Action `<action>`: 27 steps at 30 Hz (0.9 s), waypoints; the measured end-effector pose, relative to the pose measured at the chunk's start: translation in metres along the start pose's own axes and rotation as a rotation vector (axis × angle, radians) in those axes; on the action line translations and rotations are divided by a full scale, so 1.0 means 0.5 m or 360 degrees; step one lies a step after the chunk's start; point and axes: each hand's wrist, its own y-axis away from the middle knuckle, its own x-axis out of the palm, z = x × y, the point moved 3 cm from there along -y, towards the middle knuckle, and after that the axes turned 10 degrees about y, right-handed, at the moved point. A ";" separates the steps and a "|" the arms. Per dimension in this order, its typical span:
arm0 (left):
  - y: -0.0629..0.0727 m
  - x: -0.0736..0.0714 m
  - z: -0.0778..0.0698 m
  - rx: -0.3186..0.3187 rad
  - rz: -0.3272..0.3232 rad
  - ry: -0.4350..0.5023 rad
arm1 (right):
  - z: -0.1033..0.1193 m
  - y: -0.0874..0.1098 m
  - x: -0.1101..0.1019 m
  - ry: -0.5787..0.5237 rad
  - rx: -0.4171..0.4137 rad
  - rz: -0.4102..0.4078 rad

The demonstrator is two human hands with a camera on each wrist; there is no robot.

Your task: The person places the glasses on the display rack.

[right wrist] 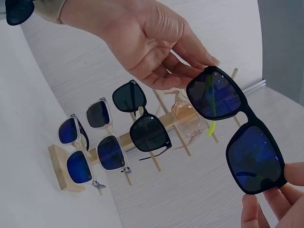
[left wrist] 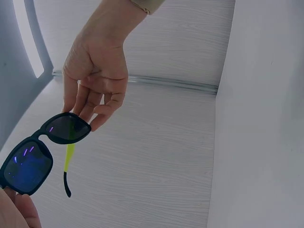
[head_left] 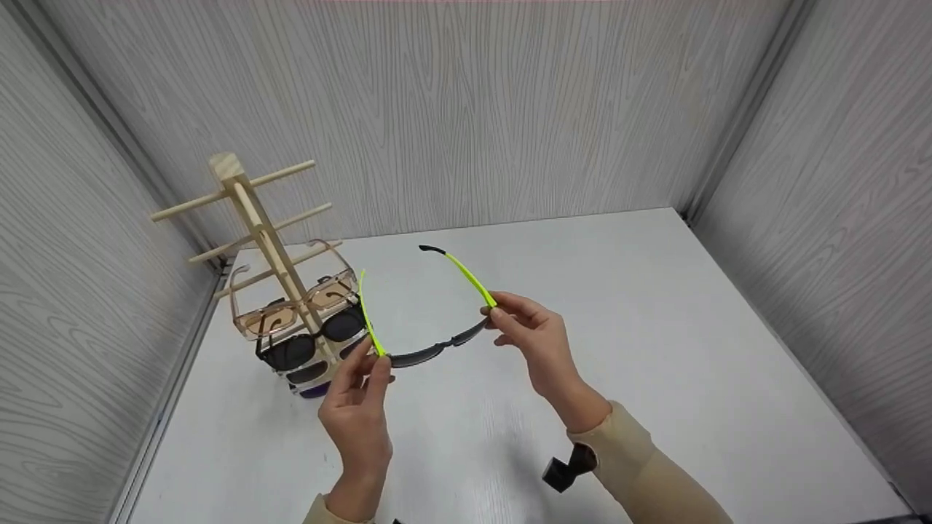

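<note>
Both hands hold a pair of sunglasses above the table, with dark lenses and neon-yellow temples tipped in black. The temples are unfolded and point away from the body. My left hand pinches the left hinge corner between thumb and fingers. At the other hinge corner, my right hand pinches the frame the same way. The right wrist view shows the bluish lenses from the front, with the left hand above. In the left wrist view the right hand grips the upper corner.
Left of the hands stands a wooden glasses rack with crossbars. It carries clear-framed amber-lens glasses, black sunglasses and clear-framed dark sunglasses lower down. Wood-grain panels enclose the white table at the back and sides.
</note>
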 end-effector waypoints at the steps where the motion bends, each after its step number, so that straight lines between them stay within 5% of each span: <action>1: -0.003 0.000 -0.003 0.0004 -0.0002 -0.0002 | 0.003 -0.003 0.003 0.0005 -0.0013 0.0005; 13: -0.042 -0.004 -0.043 0.0002 0.0019 0.0120 | 0.032 -0.032 0.040 0.0028 -0.0098 0.0036; 27: -0.070 0.001 -0.085 0.0092 -0.0075 0.0238 | 0.069 -0.070 0.077 -0.0029 -0.0135 0.0131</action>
